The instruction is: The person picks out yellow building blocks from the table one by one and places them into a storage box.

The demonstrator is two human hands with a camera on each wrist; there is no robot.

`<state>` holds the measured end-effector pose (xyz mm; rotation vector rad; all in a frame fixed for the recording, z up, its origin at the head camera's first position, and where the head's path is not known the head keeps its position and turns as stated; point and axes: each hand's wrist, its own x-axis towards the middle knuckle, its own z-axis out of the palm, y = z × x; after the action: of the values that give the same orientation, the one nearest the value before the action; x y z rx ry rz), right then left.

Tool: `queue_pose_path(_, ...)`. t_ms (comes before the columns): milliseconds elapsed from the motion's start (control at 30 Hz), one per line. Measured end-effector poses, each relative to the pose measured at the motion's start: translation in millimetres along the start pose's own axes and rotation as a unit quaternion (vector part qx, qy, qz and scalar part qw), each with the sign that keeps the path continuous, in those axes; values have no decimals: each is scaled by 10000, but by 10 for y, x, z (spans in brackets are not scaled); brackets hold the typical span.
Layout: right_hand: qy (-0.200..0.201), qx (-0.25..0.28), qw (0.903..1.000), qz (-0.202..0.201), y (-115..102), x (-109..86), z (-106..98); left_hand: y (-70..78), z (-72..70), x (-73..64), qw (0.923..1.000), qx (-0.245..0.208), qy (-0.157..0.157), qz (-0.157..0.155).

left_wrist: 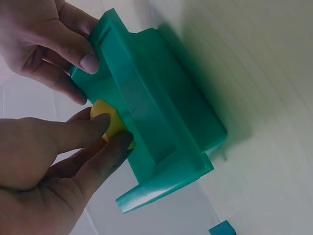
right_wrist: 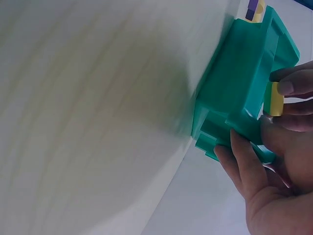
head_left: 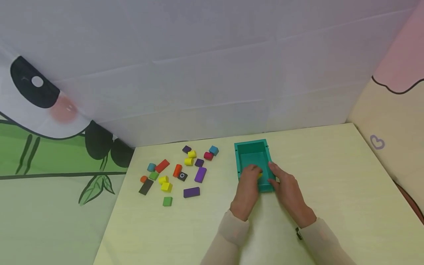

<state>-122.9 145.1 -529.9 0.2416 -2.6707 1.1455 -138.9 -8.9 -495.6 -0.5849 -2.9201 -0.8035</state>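
Observation:
A teal plastic bin [head_left: 253, 158] stands on the table, tilted in both wrist views because of the camera angle. My left hand [head_left: 247, 189] reaches over its near left part and pinches a yellow block [left_wrist: 113, 122] between thumb and fingertips, low inside the rim. In the head view, the fingers mostly hide this block. My right hand [head_left: 291, 191] grips the bin's near right side. The right wrist view shows the fingers [right_wrist: 247, 164] of that hand on the outside of the bin wall, with the thumb over the rim.
Left of the bin lie several loose blocks, among them a purple block [head_left: 200, 175], a red block [head_left: 162, 166], a green cube [head_left: 167, 201], a blue block [head_left: 214, 150] and a black block [head_left: 146, 187]. A white printed cloth wall [head_left: 205, 88] rises behind the table [head_left: 331, 165].

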Motion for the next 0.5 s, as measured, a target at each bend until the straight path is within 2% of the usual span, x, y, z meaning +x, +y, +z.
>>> queue_pose_path(300, -32, 17, 10000, 59, -10, 3, -11, 37, 48, 64, 9990, 371, 29, 265)
queue_pose_path(500, -22, 37, 10000, 60, -19, -4, -15, 56, 85, 80, 9985, 452, -86, 304)
